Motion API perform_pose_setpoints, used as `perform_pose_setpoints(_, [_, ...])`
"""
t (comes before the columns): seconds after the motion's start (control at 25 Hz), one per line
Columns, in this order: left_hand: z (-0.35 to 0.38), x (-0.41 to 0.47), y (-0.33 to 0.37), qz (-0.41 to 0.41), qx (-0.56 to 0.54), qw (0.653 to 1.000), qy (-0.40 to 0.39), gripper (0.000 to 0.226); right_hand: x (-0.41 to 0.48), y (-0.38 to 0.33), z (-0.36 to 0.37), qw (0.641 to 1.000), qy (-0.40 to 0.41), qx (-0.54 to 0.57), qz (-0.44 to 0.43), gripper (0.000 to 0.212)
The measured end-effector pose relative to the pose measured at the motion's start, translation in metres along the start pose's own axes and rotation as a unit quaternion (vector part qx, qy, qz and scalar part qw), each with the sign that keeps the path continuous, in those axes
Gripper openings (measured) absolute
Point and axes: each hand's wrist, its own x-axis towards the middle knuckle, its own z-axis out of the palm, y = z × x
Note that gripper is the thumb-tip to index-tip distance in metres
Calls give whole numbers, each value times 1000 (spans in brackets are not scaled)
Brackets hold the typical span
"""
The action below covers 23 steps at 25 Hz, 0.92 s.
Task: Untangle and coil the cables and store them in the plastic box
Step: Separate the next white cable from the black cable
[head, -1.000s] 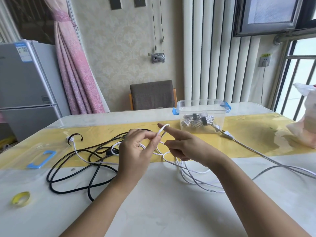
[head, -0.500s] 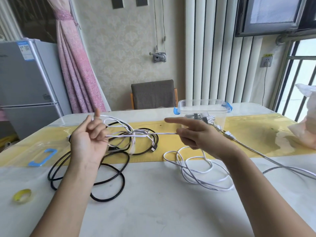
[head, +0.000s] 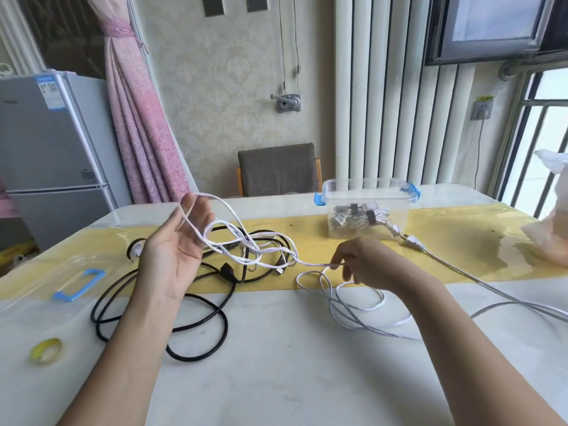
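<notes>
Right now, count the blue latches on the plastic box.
2. The left latch sits at the left end of the plastic box, the right latch at its right end. None appear hidden.

white cable (head: 309, 263) | tangled over black cable (head: 226, 329) | plastic box (head: 399, 224) (coils inside)

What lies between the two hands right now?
In the head view, the white cable runs from the left hand fingers to the right hand pinch, looping above the tangled black cable on the table.
</notes>
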Motion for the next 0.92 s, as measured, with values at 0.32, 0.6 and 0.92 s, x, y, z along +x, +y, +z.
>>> perform_pose_setpoints(0.32, [7,-8,-20,-130,65,982,-124,73,-7,-39,32,939,-138,316,-7,26])
perform_pose_setpoints(0.6, [9,-14,-34,-47,351,920,-168,56,-7,-57,44,965,94,243,-45,28])
perform_pose_setpoints(0.92, [-25,4,6,110,532,834,97,66,-13,-51,21,988,94,102,-71,36])
